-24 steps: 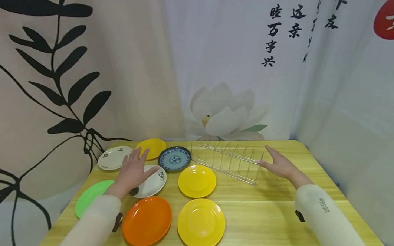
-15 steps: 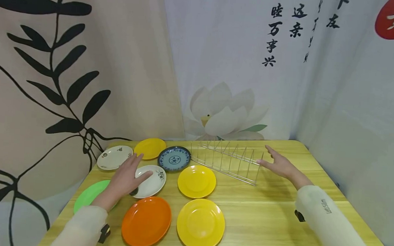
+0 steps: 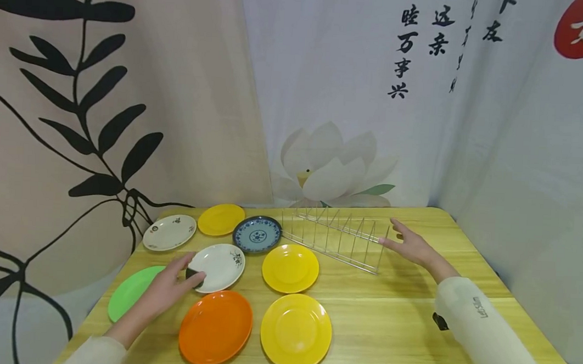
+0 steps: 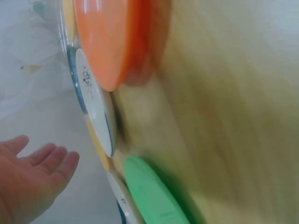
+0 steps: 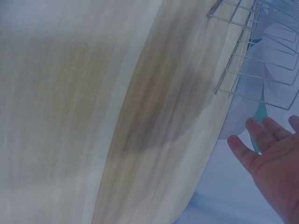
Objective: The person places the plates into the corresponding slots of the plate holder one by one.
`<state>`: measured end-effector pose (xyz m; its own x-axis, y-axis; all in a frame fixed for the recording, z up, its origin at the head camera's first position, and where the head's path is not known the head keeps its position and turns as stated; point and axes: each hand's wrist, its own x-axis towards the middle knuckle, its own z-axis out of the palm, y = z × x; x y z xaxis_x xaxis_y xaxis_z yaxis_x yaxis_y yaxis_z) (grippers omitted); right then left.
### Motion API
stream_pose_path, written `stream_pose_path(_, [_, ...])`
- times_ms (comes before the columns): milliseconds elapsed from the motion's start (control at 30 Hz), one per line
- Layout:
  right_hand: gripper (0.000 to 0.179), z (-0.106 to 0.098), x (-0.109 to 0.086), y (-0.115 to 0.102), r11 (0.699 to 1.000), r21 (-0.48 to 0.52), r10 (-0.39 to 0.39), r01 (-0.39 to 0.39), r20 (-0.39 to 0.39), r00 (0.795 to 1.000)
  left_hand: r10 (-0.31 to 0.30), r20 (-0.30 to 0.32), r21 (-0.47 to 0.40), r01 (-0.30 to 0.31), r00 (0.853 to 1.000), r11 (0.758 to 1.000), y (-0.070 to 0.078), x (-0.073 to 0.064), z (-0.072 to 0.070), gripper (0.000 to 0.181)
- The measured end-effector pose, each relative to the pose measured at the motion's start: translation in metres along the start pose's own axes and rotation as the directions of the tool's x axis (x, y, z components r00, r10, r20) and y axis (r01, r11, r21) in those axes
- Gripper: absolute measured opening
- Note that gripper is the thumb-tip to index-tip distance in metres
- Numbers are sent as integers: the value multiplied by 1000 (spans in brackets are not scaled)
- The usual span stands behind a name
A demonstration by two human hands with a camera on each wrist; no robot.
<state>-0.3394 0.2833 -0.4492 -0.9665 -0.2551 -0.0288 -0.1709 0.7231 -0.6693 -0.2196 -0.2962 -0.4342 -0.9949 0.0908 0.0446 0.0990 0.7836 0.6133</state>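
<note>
My left hand [image 3: 164, 289] hovers between the green plate [image 3: 133, 292] and the white plate with a dark patch [image 3: 220, 266], its thumb overlapping the white plate's left edge in the head view. The left wrist view shows that hand [image 4: 37, 179] with nothing in it and its fingers loosely extended. At the right end of the wire dish rack [image 3: 338, 239], my right hand [image 3: 414, 248] is held with fingers spread, empty. In the right wrist view its fingers [image 5: 261, 135] stay apart from the rack [image 5: 257, 56].
An orange plate [image 3: 216, 328] and two yellow plates [image 3: 291, 268] lie in front on the wooden table [image 3: 387, 330]. Farther back lie a blue patterned plate [image 3: 257, 234], another yellow plate [image 3: 221, 220] and a flowered white plate [image 3: 169, 233]. A printed curtain [image 3: 355, 97] hangs behind.
My left hand has drawn back toward the near left, from over the rear plates to beside the white plate. My right hand has barely moved. The plates and rack stay put.
</note>
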Motion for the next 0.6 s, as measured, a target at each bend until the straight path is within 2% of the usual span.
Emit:
stream_pose_path(133, [90,1,0,0,1000,-1,7,-7,7,1000,-50,42,-38,52,998,998,-4,-6,1,89])
stream_pose_path(400, [88,3,-1,1,1000,8,12,-12,21,1000,-116,96,-63,123,989,990,-15,-12,8,78])
stream_pose_path(600, [85,5,-2,0,999,49,4,-5,27,1000,-74,121,-126,89,990,988,-24,-16,12,73])
